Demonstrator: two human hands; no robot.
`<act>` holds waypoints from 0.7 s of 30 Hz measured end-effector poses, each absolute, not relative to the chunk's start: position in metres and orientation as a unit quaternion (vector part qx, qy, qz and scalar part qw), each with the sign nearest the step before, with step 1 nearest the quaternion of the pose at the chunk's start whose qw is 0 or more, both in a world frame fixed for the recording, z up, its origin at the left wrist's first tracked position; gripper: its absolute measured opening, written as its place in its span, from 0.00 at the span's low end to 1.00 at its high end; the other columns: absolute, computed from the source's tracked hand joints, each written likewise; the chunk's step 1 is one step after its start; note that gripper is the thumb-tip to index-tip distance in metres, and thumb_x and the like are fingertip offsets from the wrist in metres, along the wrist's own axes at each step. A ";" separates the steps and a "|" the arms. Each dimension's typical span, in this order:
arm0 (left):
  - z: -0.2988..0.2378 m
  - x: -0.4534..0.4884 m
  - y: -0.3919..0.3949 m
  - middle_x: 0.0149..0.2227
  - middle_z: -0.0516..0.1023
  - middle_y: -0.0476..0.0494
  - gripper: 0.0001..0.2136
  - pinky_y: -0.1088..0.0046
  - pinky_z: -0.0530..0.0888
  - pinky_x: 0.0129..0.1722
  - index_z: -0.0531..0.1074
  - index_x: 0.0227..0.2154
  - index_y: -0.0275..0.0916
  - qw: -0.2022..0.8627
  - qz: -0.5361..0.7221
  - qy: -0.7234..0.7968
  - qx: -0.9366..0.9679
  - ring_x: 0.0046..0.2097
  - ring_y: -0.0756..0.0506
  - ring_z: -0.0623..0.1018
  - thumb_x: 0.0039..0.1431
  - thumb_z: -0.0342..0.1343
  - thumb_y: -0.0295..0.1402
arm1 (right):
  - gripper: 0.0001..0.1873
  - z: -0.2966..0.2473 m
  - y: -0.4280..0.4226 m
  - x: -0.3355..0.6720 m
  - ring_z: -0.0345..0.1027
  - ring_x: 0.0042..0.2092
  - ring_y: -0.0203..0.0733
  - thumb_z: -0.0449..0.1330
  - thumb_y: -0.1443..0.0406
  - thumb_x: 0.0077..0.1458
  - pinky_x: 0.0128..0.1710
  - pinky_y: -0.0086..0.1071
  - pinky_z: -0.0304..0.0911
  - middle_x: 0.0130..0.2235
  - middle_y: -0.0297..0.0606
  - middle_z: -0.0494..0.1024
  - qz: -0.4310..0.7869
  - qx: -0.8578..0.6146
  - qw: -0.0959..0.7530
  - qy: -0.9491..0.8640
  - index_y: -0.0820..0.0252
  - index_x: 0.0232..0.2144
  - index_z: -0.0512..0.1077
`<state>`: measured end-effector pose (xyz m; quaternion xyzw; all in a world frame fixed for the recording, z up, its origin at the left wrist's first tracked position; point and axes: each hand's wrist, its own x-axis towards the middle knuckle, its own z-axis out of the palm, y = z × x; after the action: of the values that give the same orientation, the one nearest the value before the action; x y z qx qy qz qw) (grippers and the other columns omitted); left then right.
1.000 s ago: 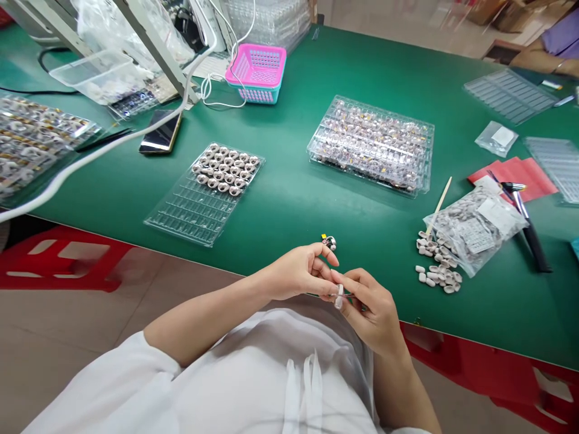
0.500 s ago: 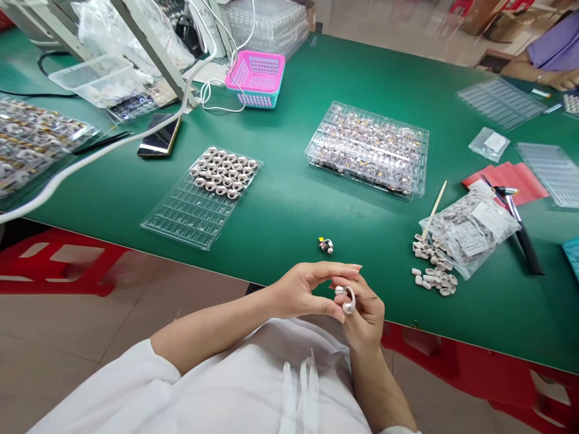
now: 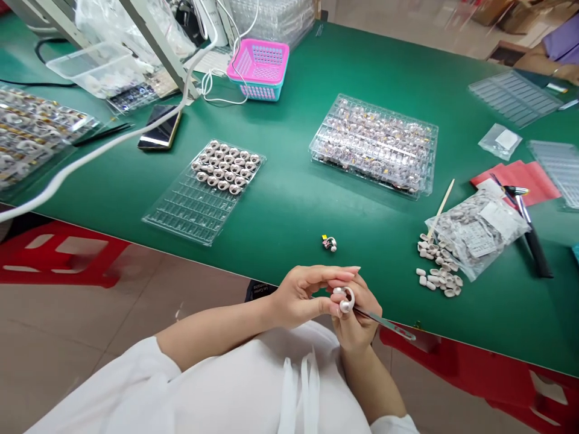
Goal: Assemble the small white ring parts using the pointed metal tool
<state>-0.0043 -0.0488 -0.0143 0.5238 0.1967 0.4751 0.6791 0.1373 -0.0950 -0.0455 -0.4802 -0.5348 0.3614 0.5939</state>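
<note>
White curved earpiece is held in the person's right hand, nearer than and left of the parts bag, alongside a slim metal tool. The left hand curves close, thumb at the earpiece; whether it grips cannot be told. White labels on the bag carry print too small to read.

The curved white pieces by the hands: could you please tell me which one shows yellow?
The loose piece on the green table, just beyond the hands, with a yellow tab; the held piece shows no yellow.
</note>
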 end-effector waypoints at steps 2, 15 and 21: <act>-0.014 -0.006 -0.047 0.57 0.76 0.30 0.20 0.62 0.75 0.57 0.76 0.53 0.40 0.688 0.475 0.196 0.513 0.60 0.35 0.75 0.56 0.66 0.26 | 0.13 -0.045 -0.092 0.134 0.75 0.40 0.49 0.59 0.55 0.61 0.40 0.43 0.72 0.36 0.42 0.80 0.362 -0.478 0.594 -0.536 0.51 0.33 0.80; -0.008 -0.011 -0.037 0.59 0.74 0.29 0.27 0.60 0.73 0.59 0.70 0.58 0.41 0.570 0.429 0.239 0.659 0.60 0.37 0.75 0.55 0.67 0.30 | 0.10 -0.028 -0.080 0.152 0.71 0.33 0.38 0.60 0.67 0.61 0.30 0.32 0.68 0.35 0.37 0.77 0.313 -0.481 0.541 -0.615 0.54 0.44 0.77; 0.003 -0.009 -0.037 0.40 0.80 0.38 0.09 0.64 0.77 0.46 0.78 0.40 0.38 0.359 0.474 0.324 0.735 0.44 0.43 0.79 0.55 0.65 0.28 | 0.20 -0.028 -0.081 0.158 0.74 0.35 0.36 0.61 0.70 0.60 0.32 0.28 0.72 0.39 0.38 0.77 0.229 -0.490 0.507 -0.671 0.52 0.54 0.73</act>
<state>-0.0086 -0.0370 0.0029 0.7353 0.3245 0.4744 0.3591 0.1576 -0.0814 -0.0281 -0.4900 -0.6709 0.2288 0.5074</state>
